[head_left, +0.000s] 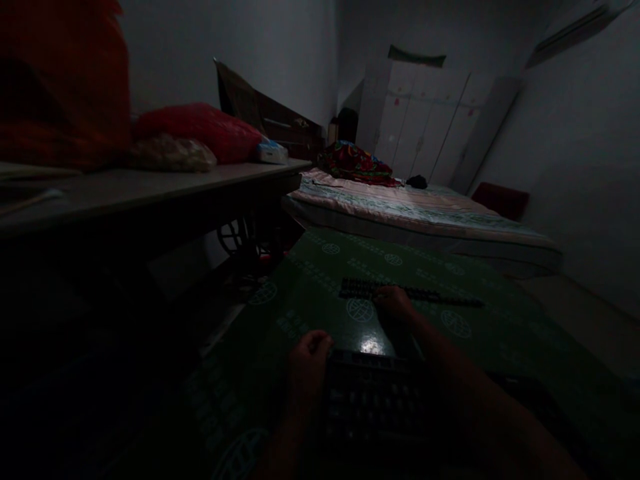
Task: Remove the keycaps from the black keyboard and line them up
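A black keyboard [373, 400] lies on the green board, its lower part lost in darkness. My left hand [311, 353] is beside its upper left corner, thumb and fingers curled together; whatever they hold, if anything, does not show. Farther off, small dark keycaps [357, 288] stand lined up in long rows. My right hand [393, 300] reaches across to these rows, with its fingertips closed down at the near row's edge, pinching at a keycap. My right forearm covers the keyboard's right part.
The green board [310, 293] carries white globe prints. At right, another dark flat object [520, 387] lies partly behind my forearm. A table [150, 190] at left bears bags and a tissue pack [273, 152]. A bed [425, 213] stands beyond the board.
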Tool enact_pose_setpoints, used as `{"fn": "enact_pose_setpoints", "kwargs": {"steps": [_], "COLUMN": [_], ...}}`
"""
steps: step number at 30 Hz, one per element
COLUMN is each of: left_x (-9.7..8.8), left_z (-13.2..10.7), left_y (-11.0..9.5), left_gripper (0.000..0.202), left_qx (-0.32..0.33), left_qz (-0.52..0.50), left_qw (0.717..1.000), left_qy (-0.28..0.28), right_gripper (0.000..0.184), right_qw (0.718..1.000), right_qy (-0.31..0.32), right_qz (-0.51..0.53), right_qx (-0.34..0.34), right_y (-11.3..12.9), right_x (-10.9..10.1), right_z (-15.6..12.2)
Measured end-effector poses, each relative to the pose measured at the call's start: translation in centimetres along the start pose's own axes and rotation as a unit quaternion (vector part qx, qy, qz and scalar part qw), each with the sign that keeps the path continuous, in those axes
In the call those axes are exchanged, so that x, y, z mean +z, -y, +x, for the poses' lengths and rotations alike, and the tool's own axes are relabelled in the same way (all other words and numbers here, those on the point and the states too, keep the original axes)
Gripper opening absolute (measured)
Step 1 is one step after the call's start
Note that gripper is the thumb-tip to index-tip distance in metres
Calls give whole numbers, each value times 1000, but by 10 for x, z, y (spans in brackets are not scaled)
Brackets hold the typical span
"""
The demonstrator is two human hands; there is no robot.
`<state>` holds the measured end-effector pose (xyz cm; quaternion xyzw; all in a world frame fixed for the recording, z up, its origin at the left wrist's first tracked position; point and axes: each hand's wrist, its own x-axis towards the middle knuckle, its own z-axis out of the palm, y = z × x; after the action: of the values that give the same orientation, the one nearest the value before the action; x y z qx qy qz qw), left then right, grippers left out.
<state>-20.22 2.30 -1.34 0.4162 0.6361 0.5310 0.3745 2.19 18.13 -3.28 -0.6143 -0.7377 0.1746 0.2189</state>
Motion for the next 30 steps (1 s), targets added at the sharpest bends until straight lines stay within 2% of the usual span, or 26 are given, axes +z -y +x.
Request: {"fn": "enact_pose_setpoints", "kwargs": {"steps": [13, 21, 30], "left_x": [-2, -3, -4], "left_z": [-2, -4, -2], "left_y": [-6, -9, -5], "left_gripper": [23, 21, 22], "left_qx": [-1, 3, -1], "left_qz": [9, 17, 3], "left_qw": [1000, 1000, 1000], "left_qy": [1, -8, 2], "right_gripper": [26, 30, 31], "right_qw": [1000, 999, 999], "right_qy": [2, -7, -15], "right_qz": [-12, -18, -25], "right_qx": [3, 27, 33], "right_y": [7, 7, 11], "right_x": [-3, 0, -2], "right_z": [-4, -4, -8]}}
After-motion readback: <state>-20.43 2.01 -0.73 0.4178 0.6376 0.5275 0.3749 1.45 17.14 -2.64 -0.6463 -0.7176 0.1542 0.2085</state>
